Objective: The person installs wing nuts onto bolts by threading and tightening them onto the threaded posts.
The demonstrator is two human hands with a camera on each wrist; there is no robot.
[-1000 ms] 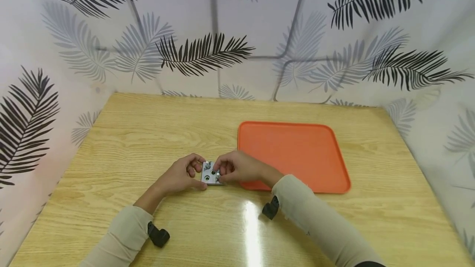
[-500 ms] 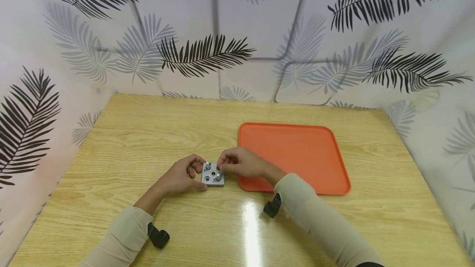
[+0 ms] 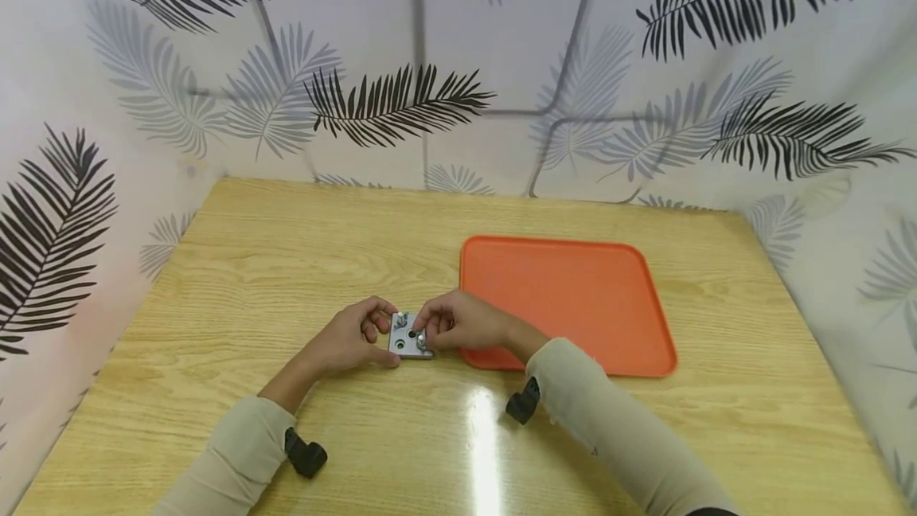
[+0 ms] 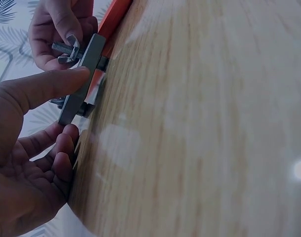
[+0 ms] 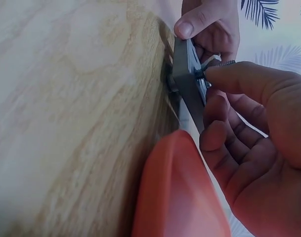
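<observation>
A small square metal plate [image 3: 406, 345] is raised off the table on bolt heads [image 4: 85, 109] beneath it. Its top carries two upright bolts with wing nuts, plus open holes. My left hand [image 3: 347, 341] grips the plate's left side, thumb on the near edge and fingers at the far one. My right hand [image 3: 469, 321] is at the near-right bolt, thumb and forefinger pinching its wing nut [image 4: 70, 53]. The threaded bolt end [image 4: 61, 47] sticks out past that nut. By the left fingers stands the other bolt with its wing nut [image 3: 401, 319]. In the right wrist view, the thumb partly covers the nut.
An orange tray [image 3: 566, 293] lies just right of the plate, with the right wrist over its near-left corner. The wooden table [image 3: 286, 261] runs back to a leaf-patterned backdrop [image 3: 494, 46].
My right hand lifted slightly back from the near-right wing nut half a second ago, and is now down on it again. The left hand and plate have stayed put.
</observation>
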